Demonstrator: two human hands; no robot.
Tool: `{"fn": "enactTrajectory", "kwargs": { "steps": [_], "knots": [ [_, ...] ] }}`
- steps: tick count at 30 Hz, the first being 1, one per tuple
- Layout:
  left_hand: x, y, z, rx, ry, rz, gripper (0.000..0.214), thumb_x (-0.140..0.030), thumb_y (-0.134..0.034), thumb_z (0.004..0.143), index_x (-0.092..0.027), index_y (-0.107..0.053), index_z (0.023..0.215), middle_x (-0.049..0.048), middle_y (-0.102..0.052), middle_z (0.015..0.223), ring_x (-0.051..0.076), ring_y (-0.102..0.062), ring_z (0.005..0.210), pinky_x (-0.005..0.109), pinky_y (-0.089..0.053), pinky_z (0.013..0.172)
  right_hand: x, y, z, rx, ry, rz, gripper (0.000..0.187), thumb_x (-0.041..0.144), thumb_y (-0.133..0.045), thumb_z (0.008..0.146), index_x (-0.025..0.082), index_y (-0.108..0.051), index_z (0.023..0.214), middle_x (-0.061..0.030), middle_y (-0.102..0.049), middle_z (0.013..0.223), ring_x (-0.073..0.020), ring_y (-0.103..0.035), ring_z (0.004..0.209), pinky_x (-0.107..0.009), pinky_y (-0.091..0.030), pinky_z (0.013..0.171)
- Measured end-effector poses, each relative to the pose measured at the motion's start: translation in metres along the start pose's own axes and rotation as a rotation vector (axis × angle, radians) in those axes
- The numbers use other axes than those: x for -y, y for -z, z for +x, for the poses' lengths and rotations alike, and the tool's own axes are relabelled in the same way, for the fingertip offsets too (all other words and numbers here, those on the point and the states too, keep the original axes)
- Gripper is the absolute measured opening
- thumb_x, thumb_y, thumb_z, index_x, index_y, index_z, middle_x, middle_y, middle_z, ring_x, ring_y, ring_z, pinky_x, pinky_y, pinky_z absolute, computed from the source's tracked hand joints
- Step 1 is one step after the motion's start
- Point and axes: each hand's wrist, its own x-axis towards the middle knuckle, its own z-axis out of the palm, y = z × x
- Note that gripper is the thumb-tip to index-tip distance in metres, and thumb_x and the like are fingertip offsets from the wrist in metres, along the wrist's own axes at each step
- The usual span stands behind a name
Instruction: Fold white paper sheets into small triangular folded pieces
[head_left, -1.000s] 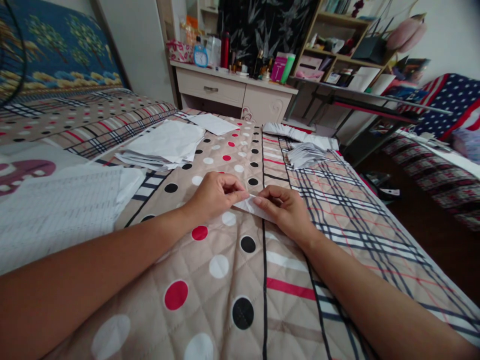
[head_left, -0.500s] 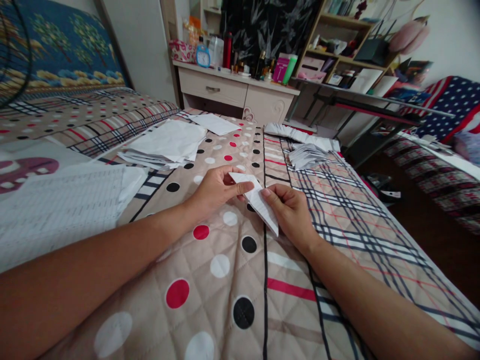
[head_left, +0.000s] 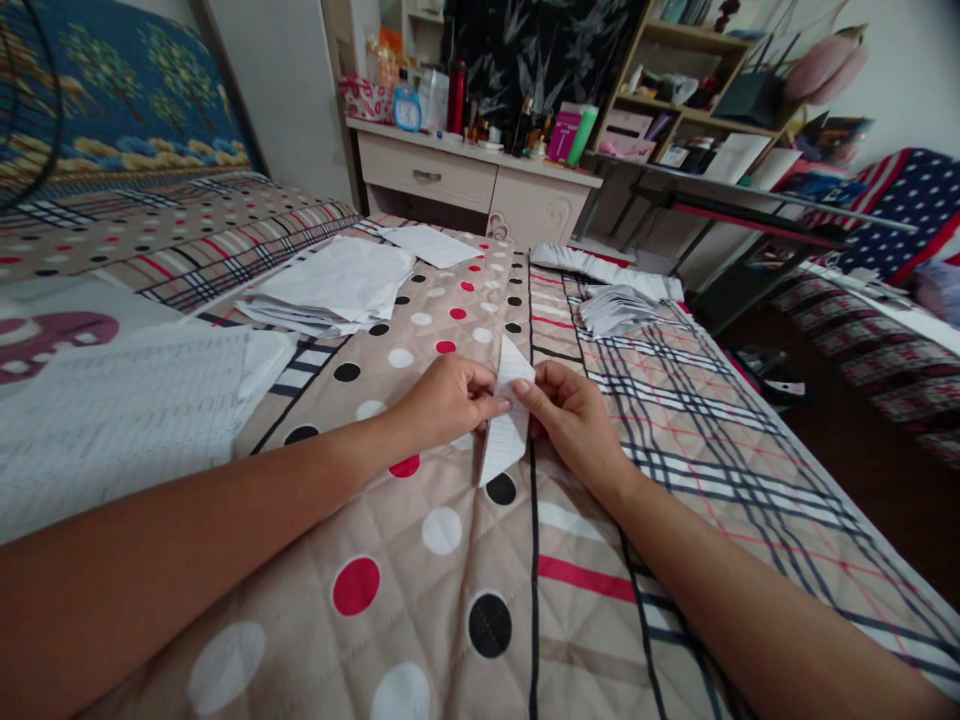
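Between my two hands is a folded piece of white paper [head_left: 508, 430], lined, with slanted pointed ends, held just above the bed. My left hand [head_left: 451, 398] pinches its left edge between thumb and fingers. My right hand [head_left: 566, 405] grips the right edge, its thumb lying on the paper's face and the other fingers partly hidden behind. To the left lies a stack of white paper sheets [head_left: 337, 280], and a pile of small folded papers [head_left: 615, 310] rests beyond my right hand.
A quilted bedspread [head_left: 442, 620] with dots and plaid spreads beneath everything. Printed sheets [head_left: 127, 420] lie at the left, a single white sheet [head_left: 431, 245] farther back. A long white folded strip [head_left: 600, 270] lies by the small pile. Beyond the bed stands a cabinet [head_left: 427, 175] crowded with bottles.
The folded paper has turned from slanting down to the right to nearly upright, its lower tip now pointing down and left. Both hands have shifted their hold on it.
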Motion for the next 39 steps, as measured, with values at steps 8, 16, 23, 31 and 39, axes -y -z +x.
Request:
{"fn": "enactTrajectory", "kwargs": {
  "steps": [8, 16, 23, 31, 39],
  "knots": [
    [-0.003, -0.002, -0.002, 0.020, -0.095, 0.113, 0.026, -0.028, -0.062, 0.078, -0.015, -0.051, 0.059, -0.0050, -0.047, 0.054, 0.007, -0.042, 0.050, 0.019, -0.030, 0.046, 0.004, 0.005, 0.001, -0.104, -0.009, 0.060, 0.030, 0.040, -0.071, 0.079, 0.017, -0.057, 0.064, 0.0042, -0.054, 0.047, -0.0073, -0.046, 0.039, -0.018, -0.032, 0.039],
    [0.004, 0.004, 0.003, -0.033, 0.003, 0.161, 0.019, -0.021, -0.057, 0.084, -0.014, -0.063, 0.068, -0.0034, -0.056, 0.053, 0.008, -0.050, 0.041, 0.019, -0.035, 0.041, -0.002, 0.013, 0.003, -0.177, -0.035, 0.211, 0.023, 0.029, -0.070, 0.078, 0.018, -0.058, 0.061, 0.0016, -0.064, 0.053, -0.0092, -0.053, 0.040, -0.019, -0.040, 0.042],
    [0.013, 0.034, 0.005, -0.322, -0.441, 0.958, 0.029, -0.044, -0.067, 0.084, -0.019, -0.071, 0.069, 0.0022, -0.066, 0.058, 0.014, -0.057, 0.054, 0.026, -0.030, 0.051, 0.000, 0.013, 0.004, -0.141, -0.036, 0.083, 0.026, 0.040, -0.071, 0.077, 0.016, -0.064, 0.069, -0.0007, -0.066, 0.063, -0.0095, -0.056, 0.049, -0.020, -0.044, 0.048],
    [0.013, 0.033, 0.002, -0.267, -0.535, 1.056, 0.034, -0.050, -0.075, 0.074, -0.021, -0.071, 0.089, 0.0024, -0.072, 0.082, 0.020, -0.066, 0.073, 0.028, -0.042, 0.060, -0.002, 0.017, 0.006, -0.175, -0.069, 0.010, 0.037, 0.053, -0.067, 0.078, 0.016, -0.066, 0.075, -0.0023, -0.066, 0.068, -0.0112, -0.057, 0.050, -0.022, -0.045, 0.048],
    [0.012, 0.032, 0.001, -0.165, -0.669, 0.906, 0.015, -0.021, -0.061, 0.089, -0.019, -0.063, 0.104, 0.0035, -0.065, 0.106, 0.015, -0.063, 0.091, 0.023, -0.047, 0.075, 0.002, 0.025, 0.010, -0.220, -0.084, -0.275, 0.024, 0.039, -0.067, 0.074, 0.015, -0.068, 0.077, -0.0026, -0.067, 0.063, -0.0112, -0.051, 0.044, -0.022, -0.038, 0.042]
  ]
}}
